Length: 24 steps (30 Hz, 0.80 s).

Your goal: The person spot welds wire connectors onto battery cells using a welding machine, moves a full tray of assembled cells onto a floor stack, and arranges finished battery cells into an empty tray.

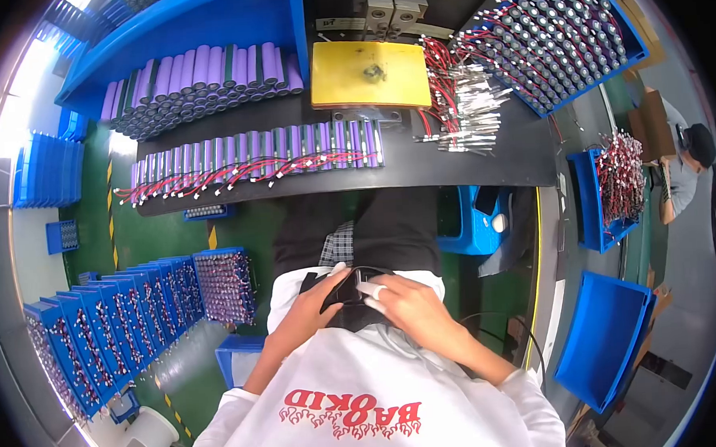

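Observation:
A black object with a thin black cable is at the person's waist, above the white shirt. My left hand holds its left side, thumb and fingers bent around the edge. On the other side my right hand has its fingers pressed together against it, with white covers on some fingertips. What exactly the fingers grip is too small to make out. Beyond the hands, a row of purple cells with red and black leads lies on the black table.
Purple cells are stacked by a blue bin. Near a yellow block lie wired connectors. A blue crate of cells stands back right. Other blue crates flank the table; a blue stool is beneath. Another person is far right.

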Each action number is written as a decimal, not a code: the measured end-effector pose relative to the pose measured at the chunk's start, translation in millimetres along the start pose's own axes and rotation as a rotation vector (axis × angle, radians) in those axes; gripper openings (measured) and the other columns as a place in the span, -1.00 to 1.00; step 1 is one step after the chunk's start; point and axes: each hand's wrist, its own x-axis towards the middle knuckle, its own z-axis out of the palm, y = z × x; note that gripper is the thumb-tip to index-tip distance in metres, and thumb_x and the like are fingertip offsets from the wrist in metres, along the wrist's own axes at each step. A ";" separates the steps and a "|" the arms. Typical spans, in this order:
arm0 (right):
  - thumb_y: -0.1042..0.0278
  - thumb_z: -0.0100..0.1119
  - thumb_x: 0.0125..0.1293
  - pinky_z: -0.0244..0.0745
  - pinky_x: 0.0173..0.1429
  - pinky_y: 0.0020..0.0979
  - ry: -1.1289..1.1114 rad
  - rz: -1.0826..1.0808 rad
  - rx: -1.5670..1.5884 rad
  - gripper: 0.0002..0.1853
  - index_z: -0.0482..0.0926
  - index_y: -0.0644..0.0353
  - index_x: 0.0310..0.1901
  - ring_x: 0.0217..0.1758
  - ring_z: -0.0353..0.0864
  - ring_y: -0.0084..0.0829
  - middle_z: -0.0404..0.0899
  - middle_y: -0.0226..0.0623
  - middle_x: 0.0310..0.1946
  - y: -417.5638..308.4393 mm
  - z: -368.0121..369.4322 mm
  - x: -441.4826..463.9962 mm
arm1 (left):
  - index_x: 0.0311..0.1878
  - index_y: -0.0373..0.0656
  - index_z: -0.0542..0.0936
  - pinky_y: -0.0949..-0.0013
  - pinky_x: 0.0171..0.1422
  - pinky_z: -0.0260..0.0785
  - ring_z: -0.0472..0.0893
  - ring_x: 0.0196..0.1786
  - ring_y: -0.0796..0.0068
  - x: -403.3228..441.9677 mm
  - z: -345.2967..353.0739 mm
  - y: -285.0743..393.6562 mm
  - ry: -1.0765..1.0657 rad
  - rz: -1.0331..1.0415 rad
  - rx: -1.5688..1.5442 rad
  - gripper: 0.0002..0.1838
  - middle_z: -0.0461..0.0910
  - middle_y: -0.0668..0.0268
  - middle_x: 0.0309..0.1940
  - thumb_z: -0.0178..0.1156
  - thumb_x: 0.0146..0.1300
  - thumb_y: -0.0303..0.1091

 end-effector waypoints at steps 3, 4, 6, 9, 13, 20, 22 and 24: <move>0.47 0.18 0.12 0.55 0.17 -0.26 0.079 -0.247 -0.323 -0.67 0.59 0.40 -0.05 0.19 0.54 -0.14 0.56 -0.04 0.05 10.6 33.9 21.8 | 0.25 -0.17 0.52 0.22 0.21 0.47 0.63 0.10 0.09 -3.3 -9.1 0.1 0.070 -0.051 0.027 -0.52 0.59 0.06 0.12 0.24 0.23 -0.53; 0.45 0.14 0.09 0.52 0.22 -0.28 0.098 -0.263 -0.385 -0.65 0.59 0.40 -0.07 0.20 0.53 -0.17 0.58 -0.05 0.00 11.0 44.7 27.3 | 0.16 -0.21 0.57 0.22 0.14 0.50 0.67 0.01 0.10 -4.2 -10.8 -0.8 0.099 -0.115 0.042 -0.61 0.63 0.07 0.05 0.23 0.23 -0.54; 0.43 0.15 0.07 0.45 0.24 -0.28 0.134 -0.283 -0.557 -0.72 0.61 0.34 -0.17 0.17 0.54 -0.17 0.59 -0.04 -0.03 14.0 64.7 36.2 | -0.13 -0.30 0.66 0.23 -0.15 0.53 0.69 -0.30 0.11 -5.5 -7.1 -6.7 0.273 -0.091 0.153 -0.85 0.69 0.13 -0.25 0.20 0.27 -0.52; 0.40 0.14 0.10 0.37 0.29 -0.24 0.134 -0.271 -0.771 -0.77 0.62 0.30 -0.20 0.13 0.53 -0.13 0.59 -0.03 -0.09 15.6 91.2 46.4 | -0.18 -0.30 0.66 0.24 -0.19 0.51 0.68 -0.28 0.09 -5.5 -1.3 -3.8 0.387 0.010 0.314 -0.88 0.68 0.13 -0.29 0.21 0.27 -0.49; 0.41 0.14 0.09 0.40 0.20 -0.32 0.031 -0.198 -0.851 -0.82 0.58 0.28 -0.27 0.02 0.52 -0.17 0.56 -0.05 -0.17 5.6 94.9 55.3 | -0.22 -0.28 0.65 0.21 -0.22 0.48 0.64 -0.31 0.08 -4.9 2.4 -6.5 0.474 0.080 0.351 -0.90 0.63 0.14 -0.36 0.22 0.25 -0.48; 0.39 0.22 0.03 0.49 0.11 -0.27 0.097 -0.294 -0.496 -0.76 0.57 0.31 -0.24 0.03 0.53 -0.13 0.52 -0.02 -0.08 15.4 84.9 44.1 | -0.21 -0.28 0.66 0.24 -0.27 0.48 0.63 -0.34 0.13 -9.8 -1.0 1.9 0.529 0.091 0.368 -0.91 0.58 0.17 -0.36 0.25 0.23 -0.53; 0.38 0.25 0.02 0.49 0.15 -0.23 0.132 -0.374 -0.411 -0.71 0.57 0.32 -0.20 0.05 0.52 -0.11 0.50 -0.03 -0.04 15.4 81.1 41.2 | -0.18 -0.30 0.66 0.31 -0.31 0.48 0.63 -0.39 0.16 -12.1 -3.4 10.2 0.563 0.091 0.385 -0.88 0.55 0.15 -0.34 0.26 0.21 -0.56; 0.36 0.27 0.02 0.46 0.22 -0.18 0.173 -0.442 -0.341 -0.65 0.57 0.33 -0.13 0.08 0.52 -0.11 0.49 -0.04 0.00 15.4 80.9 41.6 | -0.18 -0.30 0.66 0.33 -0.31 0.47 0.62 -0.40 0.18 -15.8 -3.3 8.0 0.590 0.123 0.396 -0.88 0.53 0.16 -0.34 0.26 0.21 -0.58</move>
